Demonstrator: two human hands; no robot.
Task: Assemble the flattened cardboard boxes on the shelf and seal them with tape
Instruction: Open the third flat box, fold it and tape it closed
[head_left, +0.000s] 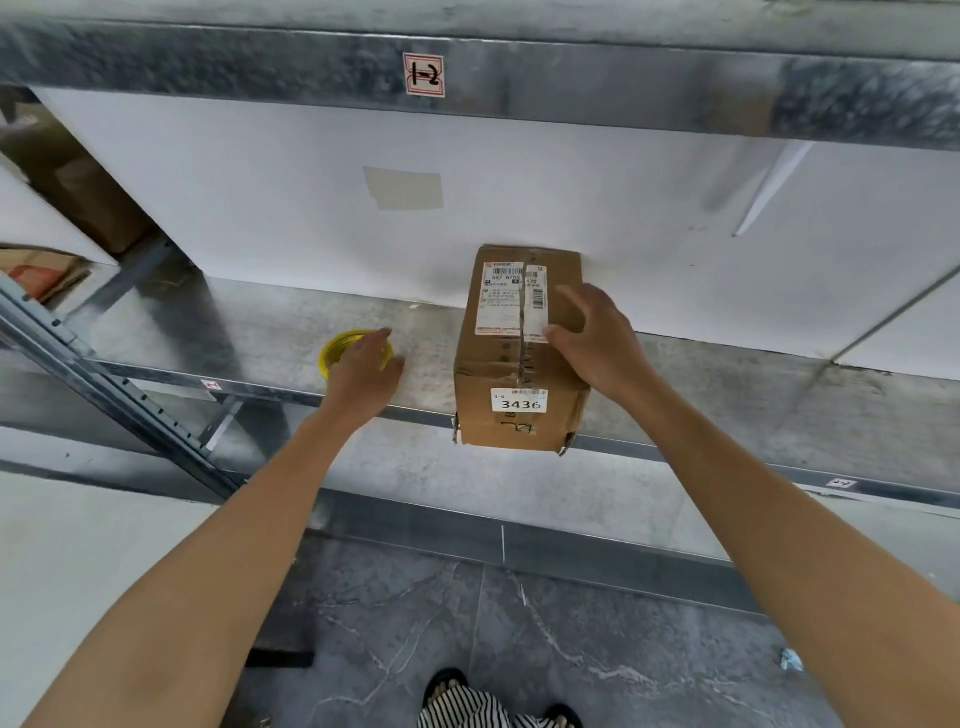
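On the galvanised metal shelf (208, 322), the taped cardboard box (511, 364) juts past the near edge. Your right hand (597, 343) rests open on its top. Your left hand (363, 369) lies open-fingered over the yellow tape roll (337, 348), left of the box.

Single head-worn view. You look forward and down onto the metal shelf (234, 332), near enough that your left hand (363, 366) and right hand (597, 338) reach it; the tiled floor (597, 649) fills the lower edge.
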